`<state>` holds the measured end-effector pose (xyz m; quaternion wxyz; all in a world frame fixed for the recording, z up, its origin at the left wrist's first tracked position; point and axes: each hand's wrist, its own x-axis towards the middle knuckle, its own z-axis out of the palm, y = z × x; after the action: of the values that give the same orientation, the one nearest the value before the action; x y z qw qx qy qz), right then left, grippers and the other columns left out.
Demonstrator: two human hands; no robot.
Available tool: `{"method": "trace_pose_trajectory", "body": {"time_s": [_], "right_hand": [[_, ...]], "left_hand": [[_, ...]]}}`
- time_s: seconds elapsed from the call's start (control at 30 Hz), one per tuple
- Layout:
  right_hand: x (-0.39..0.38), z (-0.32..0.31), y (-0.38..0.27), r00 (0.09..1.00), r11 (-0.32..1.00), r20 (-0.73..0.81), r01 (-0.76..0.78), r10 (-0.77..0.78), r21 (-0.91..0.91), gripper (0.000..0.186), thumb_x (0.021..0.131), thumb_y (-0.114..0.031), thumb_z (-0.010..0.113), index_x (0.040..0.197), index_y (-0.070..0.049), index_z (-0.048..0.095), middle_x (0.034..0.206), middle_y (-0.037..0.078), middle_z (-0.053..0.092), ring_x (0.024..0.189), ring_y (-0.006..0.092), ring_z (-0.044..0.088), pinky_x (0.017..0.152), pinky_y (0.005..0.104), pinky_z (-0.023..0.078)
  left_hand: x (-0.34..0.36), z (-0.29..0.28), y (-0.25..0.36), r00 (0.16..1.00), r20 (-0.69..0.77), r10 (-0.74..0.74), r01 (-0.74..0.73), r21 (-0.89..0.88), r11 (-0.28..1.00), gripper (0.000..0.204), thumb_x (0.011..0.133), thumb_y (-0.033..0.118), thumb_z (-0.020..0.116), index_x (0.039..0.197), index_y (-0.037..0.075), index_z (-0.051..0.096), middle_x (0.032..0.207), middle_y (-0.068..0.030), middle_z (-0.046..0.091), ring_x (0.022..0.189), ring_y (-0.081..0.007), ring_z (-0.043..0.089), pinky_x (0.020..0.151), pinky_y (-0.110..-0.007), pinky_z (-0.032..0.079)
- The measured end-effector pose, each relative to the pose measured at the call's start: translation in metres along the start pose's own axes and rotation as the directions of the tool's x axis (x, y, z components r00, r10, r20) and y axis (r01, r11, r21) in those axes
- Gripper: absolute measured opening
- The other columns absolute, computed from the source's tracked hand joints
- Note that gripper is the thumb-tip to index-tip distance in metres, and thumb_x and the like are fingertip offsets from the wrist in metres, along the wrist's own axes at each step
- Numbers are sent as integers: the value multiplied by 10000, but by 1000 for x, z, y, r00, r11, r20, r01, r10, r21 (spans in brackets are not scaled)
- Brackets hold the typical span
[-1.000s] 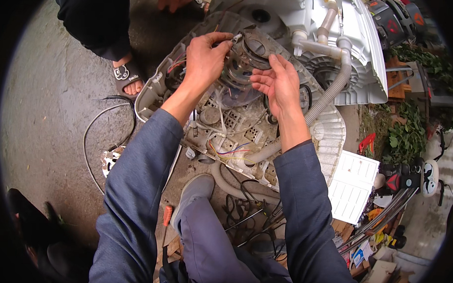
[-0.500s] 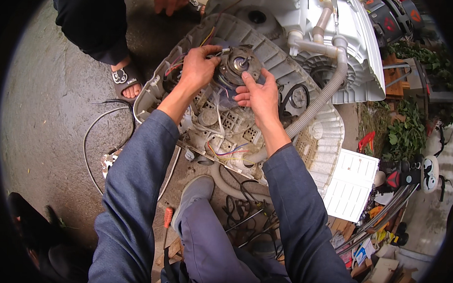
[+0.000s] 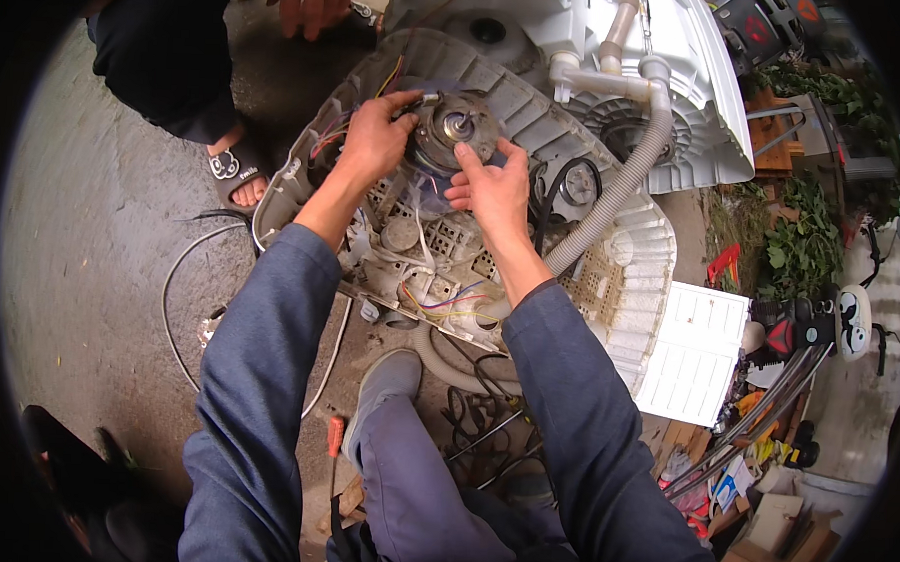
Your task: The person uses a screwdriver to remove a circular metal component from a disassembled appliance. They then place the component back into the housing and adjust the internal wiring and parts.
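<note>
A round metal motor [image 3: 446, 122] with a central shaft sits over a grimy white plastic washer base [image 3: 623, 307]. My left hand [image 3: 376, 135] grips its upper-left edge near a small light fitting, fingers closed. My right hand [image 3: 491, 188] has its thumb on the motor's lower face and fingers curled at its lower-right side. Coloured wires [image 3: 439, 305] hang in the base, and a grey corrugated hose [image 3: 622, 183] runs across its right side.
A white tub [image 3: 703, 131] lies behind. Another person's hand [image 3: 311, 4] and sandalled foot [image 3: 238, 175] are at upper left. A white panel [image 3: 693, 354], cables [image 3: 475, 406], an orange-handled screwdriver [image 3: 335, 436] and cluttered items [image 3: 761, 470] lie around the base.
Both my hands and the motor have moved down and left; the motor now faces up, showing its shaft. In the last half second they shift slightly left.
</note>
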<state>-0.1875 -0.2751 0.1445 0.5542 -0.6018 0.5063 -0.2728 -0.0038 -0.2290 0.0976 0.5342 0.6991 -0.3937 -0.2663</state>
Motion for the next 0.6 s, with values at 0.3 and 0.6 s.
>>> {"method": "trace_pose_trajectory", "body": {"time_s": [0.3,0.6], "right_hand": [[-1,5,8,999,1000,-27,21,-21,21,851,947,-248,824,1492,106,274,845,180,687,594,214,692,498,314,559],[3,1,10,999,999,-17,41,-41,12,818,943,-244,831,1459,105,301,826,171,679,589,218,692,494,316,560]], "left_hand": [[0,3,-10,997,-38,71,-73,-48,996,391,968,87,652,1345,-9,694,1271,-251,730,1223,-341,705,1037,-378,519],[-4,0,2,999,-5,52,-52,2,999,402,990,75,636,1381,-13,668,1262,-228,739,1190,-281,697,1019,-355,517]]}}
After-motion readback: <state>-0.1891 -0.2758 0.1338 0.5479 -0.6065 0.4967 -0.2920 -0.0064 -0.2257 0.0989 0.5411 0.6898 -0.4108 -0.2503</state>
